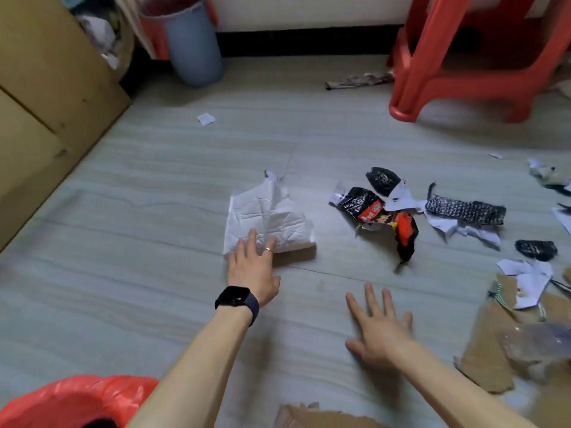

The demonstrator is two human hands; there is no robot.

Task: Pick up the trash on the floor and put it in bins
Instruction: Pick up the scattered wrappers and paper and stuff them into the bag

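A crumpled white paper sheet [265, 216] lies on the grey floor in the middle of the view. My left hand [253, 267], with a black watch on its wrist, reaches out flat and its fingertips touch the paper's near edge. My right hand [378, 324] hovers open with spread fingers over bare floor, apart from any trash. To the right lie a black-and-red snack wrapper [383, 216], a black patterned wrapper [465, 209] and torn white paper scraps [525, 281]. A bin lined with a red bag [74, 403] sits at the bottom left.
A blue bin [193, 44] stands at the back by the wall, next to a cardboard box [55, 75] on the left. A red plastic stool [482, 57] stands at the back right. Torn cardboard pieces [485, 353] lie near right. A small white scrap [206, 119] lies alone.
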